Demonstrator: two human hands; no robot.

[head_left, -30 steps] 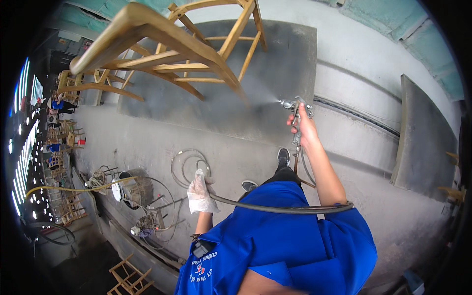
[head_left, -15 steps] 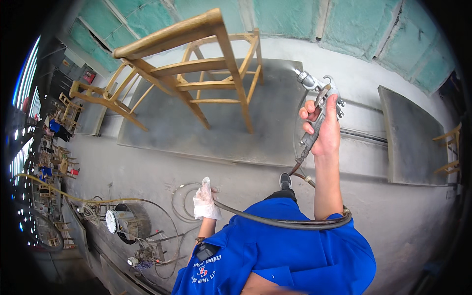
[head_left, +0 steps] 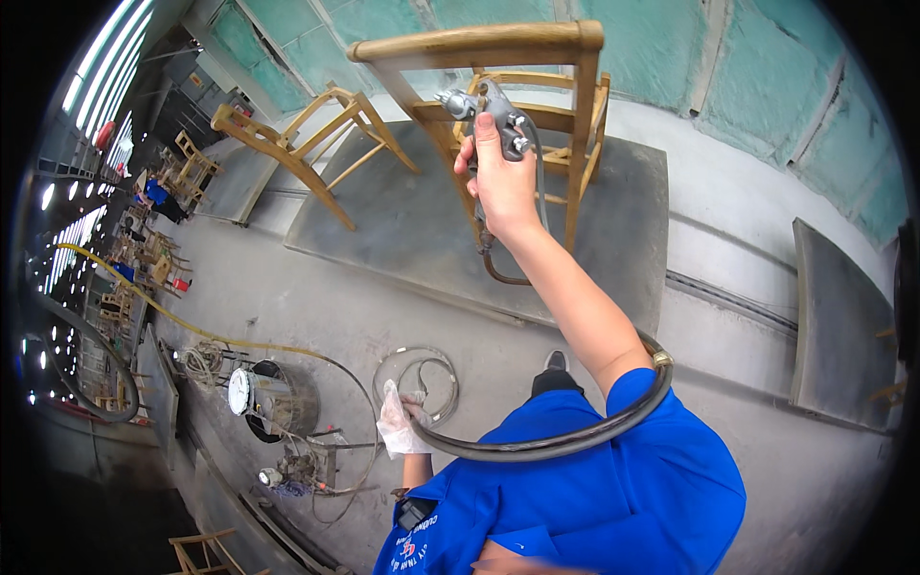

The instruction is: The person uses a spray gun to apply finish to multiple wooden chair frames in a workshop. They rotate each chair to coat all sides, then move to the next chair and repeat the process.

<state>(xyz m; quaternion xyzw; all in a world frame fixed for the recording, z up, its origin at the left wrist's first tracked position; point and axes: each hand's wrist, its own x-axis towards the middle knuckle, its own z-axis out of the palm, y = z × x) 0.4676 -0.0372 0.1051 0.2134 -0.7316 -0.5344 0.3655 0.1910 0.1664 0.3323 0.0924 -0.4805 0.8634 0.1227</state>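
My right hand (head_left: 503,182) is closed around a metal spray gun (head_left: 496,107), thumb over its back, nozzle pointing left. The gun is in front of the backrest of a wooden chair (head_left: 479,45) and hides part of it; whether spray is coming out I cannot make out. A dark hose (head_left: 537,450) loops across my body and round my right upper arm. Low at my left side, my left hand (head_left: 404,422), in a thin whitish glove, is closed on that hose.
The chair stands on a grey platform (head_left: 628,240), beside a second wooden chair (head_left: 297,153). A teal-covered wall (head_left: 652,57) is behind. On the floor to the left are a metal bucket (head_left: 287,401), pump-like equipment (head_left: 307,465), a coiled hose (head_left: 446,374) and a yellow hose (head_left: 163,311).
My right hand has swung the spray gun left, from the chair's right side to in front of its backrest. The view has shifted and the chairs appear turned. My left hand keeps the hose.
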